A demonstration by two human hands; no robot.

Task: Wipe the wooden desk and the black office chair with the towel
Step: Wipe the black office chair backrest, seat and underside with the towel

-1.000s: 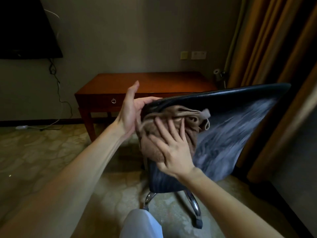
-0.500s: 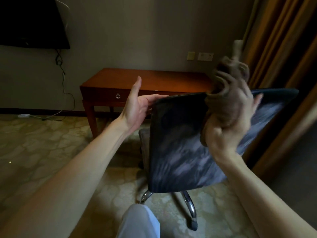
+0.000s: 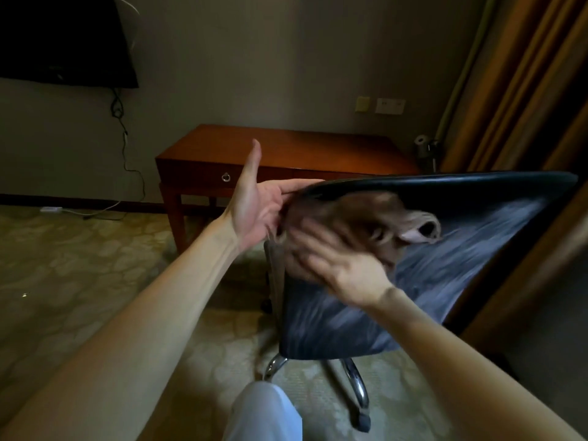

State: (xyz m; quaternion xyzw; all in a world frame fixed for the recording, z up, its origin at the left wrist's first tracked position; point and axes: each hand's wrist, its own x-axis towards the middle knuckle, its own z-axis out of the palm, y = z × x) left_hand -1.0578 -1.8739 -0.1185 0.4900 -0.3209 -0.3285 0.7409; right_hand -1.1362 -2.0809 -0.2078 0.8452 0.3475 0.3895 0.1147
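Right hand, motion-blurred, fingers spread flat, presses towel onto chair back near its upper left corner. Left hand open, thumb up, fingers straight along that top edge, probably bracing. Rest of the back runs rightward from towel, so right hand is nearer; bench well behind.
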